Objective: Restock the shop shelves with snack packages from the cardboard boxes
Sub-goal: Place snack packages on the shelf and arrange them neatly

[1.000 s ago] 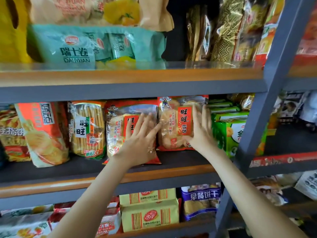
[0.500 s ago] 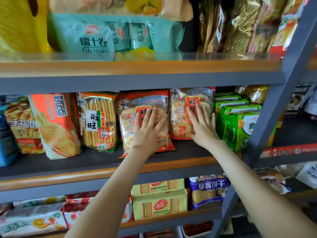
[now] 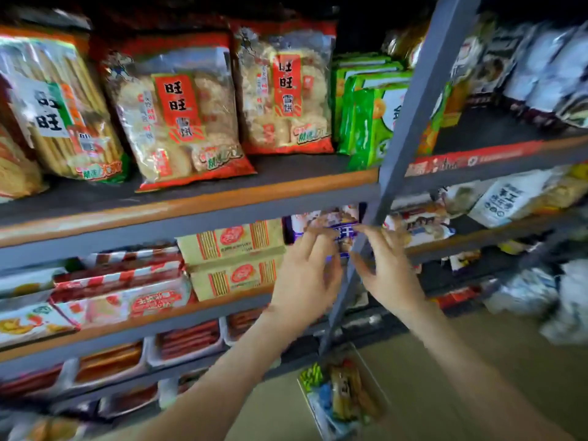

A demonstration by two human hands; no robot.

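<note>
Across the whole view a grey shelving unit (image 3: 191, 214) is spread, its boards edged in orange and packed with snacks. It is crossed by a slanted grey upright (image 3: 413, 106), by which goods further right are partly hidden.

On the upper board two large clear bags of rice crackers (image 3: 181, 116) are stood side by side. They are flanked on the left by a bag of cracker sticks (image 3: 63, 106) and on the right by green packs (image 3: 369, 122) partly behind the upright. Below, two yellow boxes (image 3: 232, 259) are stacked, with red-striped packs (image 3: 121, 281) beside them. Low down, a mixed snack packet (image 3: 343, 399) is seen on a brown surface — whether box or floor cannot be told.

The blue biscuit package (image 3: 324, 219) is placed on the lower board, just right of the yellow boxes and close beside the upright, which stands between the two hands. The left hand (image 3: 302, 281) is laid on its front, fingers straight and close together. The right hand (image 3: 394, 275) is held at the upright's other side, fingers (image 3: 370, 232) spread with the tips at the package's edge — whether it is pinched cannot be told through the blur.
</note>
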